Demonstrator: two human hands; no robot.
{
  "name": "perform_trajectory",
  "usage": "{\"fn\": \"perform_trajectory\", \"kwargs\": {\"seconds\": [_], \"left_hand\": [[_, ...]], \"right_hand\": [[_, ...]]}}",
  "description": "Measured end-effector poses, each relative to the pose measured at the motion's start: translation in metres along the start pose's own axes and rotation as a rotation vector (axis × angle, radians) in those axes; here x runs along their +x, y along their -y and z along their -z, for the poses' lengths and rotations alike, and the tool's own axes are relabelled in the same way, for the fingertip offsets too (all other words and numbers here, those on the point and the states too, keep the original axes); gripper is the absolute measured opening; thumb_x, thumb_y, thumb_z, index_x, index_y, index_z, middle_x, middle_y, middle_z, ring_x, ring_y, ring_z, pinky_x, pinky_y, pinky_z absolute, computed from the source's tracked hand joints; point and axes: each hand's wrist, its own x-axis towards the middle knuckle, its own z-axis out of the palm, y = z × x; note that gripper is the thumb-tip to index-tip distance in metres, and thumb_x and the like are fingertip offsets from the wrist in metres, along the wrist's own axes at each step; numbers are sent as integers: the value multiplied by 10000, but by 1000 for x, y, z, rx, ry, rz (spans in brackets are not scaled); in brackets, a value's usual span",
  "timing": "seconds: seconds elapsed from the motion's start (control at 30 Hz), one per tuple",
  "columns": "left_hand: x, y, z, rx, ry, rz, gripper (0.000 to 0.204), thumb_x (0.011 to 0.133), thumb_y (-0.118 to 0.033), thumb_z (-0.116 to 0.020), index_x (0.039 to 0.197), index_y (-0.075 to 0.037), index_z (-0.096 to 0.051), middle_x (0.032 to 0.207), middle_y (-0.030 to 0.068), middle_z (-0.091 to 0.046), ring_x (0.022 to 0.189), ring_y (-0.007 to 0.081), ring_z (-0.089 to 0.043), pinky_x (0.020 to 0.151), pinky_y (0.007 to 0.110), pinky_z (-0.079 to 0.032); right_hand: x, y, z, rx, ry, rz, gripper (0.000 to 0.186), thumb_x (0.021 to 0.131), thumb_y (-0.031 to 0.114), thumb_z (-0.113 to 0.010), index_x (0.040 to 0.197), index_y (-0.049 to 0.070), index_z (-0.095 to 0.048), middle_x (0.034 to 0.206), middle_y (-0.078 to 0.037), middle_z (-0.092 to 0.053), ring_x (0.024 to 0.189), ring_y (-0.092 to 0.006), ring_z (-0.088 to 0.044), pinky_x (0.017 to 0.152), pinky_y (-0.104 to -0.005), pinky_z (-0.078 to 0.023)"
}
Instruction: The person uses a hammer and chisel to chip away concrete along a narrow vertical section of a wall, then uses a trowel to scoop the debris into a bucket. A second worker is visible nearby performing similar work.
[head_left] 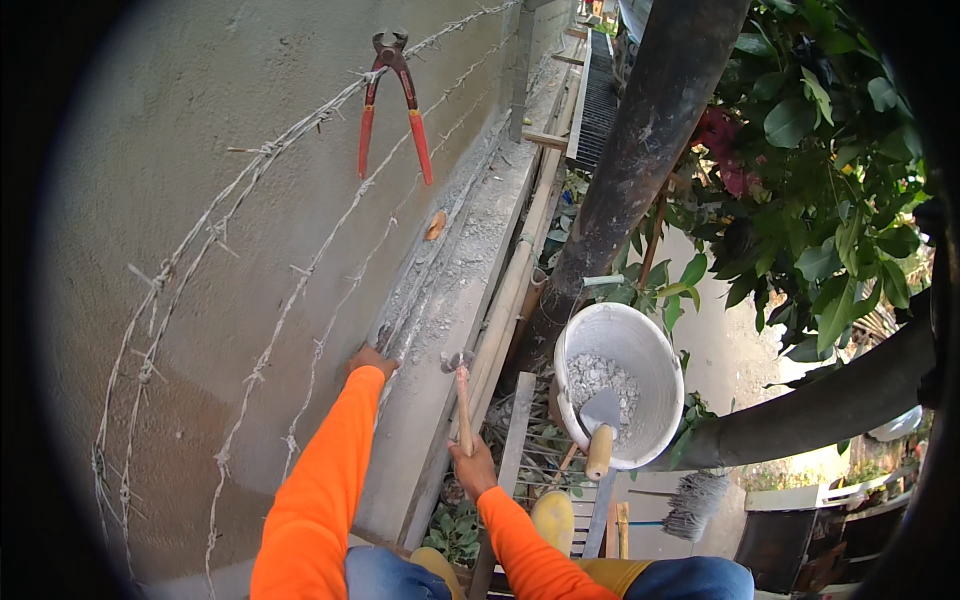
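My right hand (470, 462) grips the wooden handle of a hammer (462, 405), whose metal head rests over the dusty concrete ledge (410, 470). My left hand (370, 360) has its fingers curled at the wall’s foot beside the lowest barbed wire; what they hold is unclear. Red-handled pincers (367, 130) hang on the upper barbed wire along the plastered wall (150, 420). A small brown piece (436, 226) lies farther along the ledge. Right of my hammer, a white bucket (655, 350) holds grey rubble and a trowel (605, 420) with a wooden handle.
Pale pipes (530, 250) run along the ledge. A thick dark post (640, 170) rises beside it, and a curved dark pipe (790, 430) crosses at right. Leafy branches (820, 240) fill the upper right. My yellow boots (553, 520) are on slatted bars above the ground, where a brush (695, 505) shows.
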Motion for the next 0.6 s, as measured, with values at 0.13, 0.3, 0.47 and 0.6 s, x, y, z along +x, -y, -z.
{"fn": "perform_trajectory", "kwargs": {"seconds": [0.13,0.3,0.47,0.6], "left_hand": [[19,1,-3,-2,67,37,944,735,-496,-856,1433,26,-496,1451,223,-549,1357,358,-527,1116,430,-438],[24,-2,-15,-1,-10,24,1008,714,-522,-871,1430,69,-479,1466,248,-523,1375,360,-508,1134,436,-420],[29,-6,-22,-37,75,-68,1105,673,-573,-887,1428,110,-458,1487,280,-485,1394,390,-475,1146,439,-398],[42,2,-42,-69,193,-110,1183,651,-642,-869,1437,128,-433,1479,290,-489,1414,378,-454,1158,435,-374]], "right_hand": [[-11,6,2,54,56,-95,316,928,229,-704,1117,21,-560,794,-77,-580,661,-189,-561,610,-357,-458],[-16,21,12,120,70,-135,196,952,160,-677,1003,79,-507,669,6,-490,486,-111,-457,435,-292,-380],[-14,28,19,123,50,-76,214,962,183,-672,982,87,-482,675,3,-484,486,-113,-456,428,-300,-376],[-16,32,21,108,67,-195,237,966,207,-675,978,89,-471,675,1,-483,482,-114,-453,422,-306,-371]]}}
